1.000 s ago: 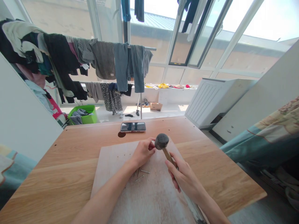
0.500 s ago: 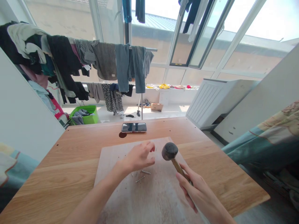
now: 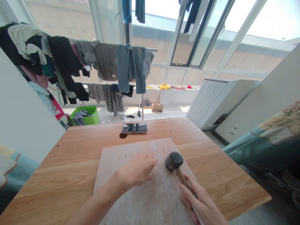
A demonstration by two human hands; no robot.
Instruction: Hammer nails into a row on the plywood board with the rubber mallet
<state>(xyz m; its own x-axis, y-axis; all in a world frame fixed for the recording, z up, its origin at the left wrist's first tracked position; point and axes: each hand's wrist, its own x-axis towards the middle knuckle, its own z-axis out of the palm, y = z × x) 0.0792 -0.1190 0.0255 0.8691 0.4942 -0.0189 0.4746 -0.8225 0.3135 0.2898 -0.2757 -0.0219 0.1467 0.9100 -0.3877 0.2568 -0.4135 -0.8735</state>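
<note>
My right hand [image 3: 199, 198] grips the wooden handle of a mallet [image 3: 174, 161] with a black head, held over the right side of a pale wooden board [image 3: 145, 207]. Above the middle of the board is my left hand [image 3: 138, 168], its fingers curled together and pointing down. Whatever is between those fingertips is hidden, as is the spot where loose nails lay. Two thin nails stand upright near the board's far edge, one nail [image 3: 164, 148] just beyond the mallet head. A row of small dark dots runs along the board left of them.
The board lies on a wooden table [image 3: 53, 175]. A phone [image 3: 134, 128] rests near the table's far edge, beside a dark round hole [image 3: 123, 135]. Beyond are a drying rack with clothes [image 3: 106, 61], a green basket [image 3: 92, 118] and a white cabinet [image 3: 206, 103].
My left hand has lowered toward me and its fingers have closed together, covering the loose nails. The mallet has come slightly nearer and to the right. Two upright nails now show.
</note>
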